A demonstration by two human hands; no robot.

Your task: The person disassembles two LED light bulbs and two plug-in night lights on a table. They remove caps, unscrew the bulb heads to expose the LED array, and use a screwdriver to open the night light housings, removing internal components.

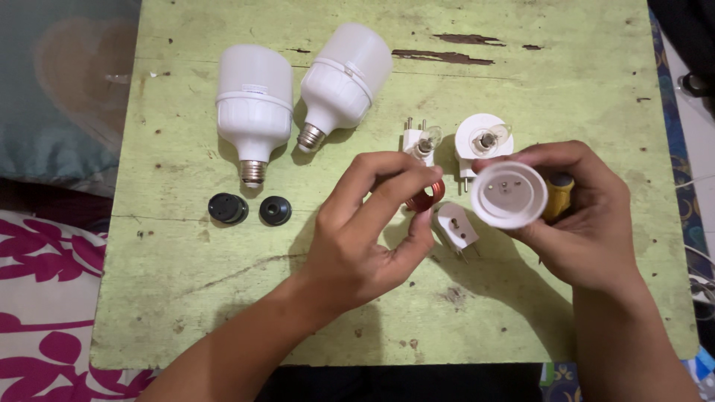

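Both hands (477, 223) hover above plugs (456, 227), bulbs (255, 104) beyond.

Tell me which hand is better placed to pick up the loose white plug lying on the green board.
Left, probably. The left hand lies empty right beside the white plug, while the right hand grips the round white fitting.

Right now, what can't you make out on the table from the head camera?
- Yellow tool: mostly hidden behind the white round fitting and the right hand.
- Red coil: partly covered by the left hand; what the fingers pinch is unclear.
- Small bulbs: too small for detail.
- Cloth: cut off by the left edge.
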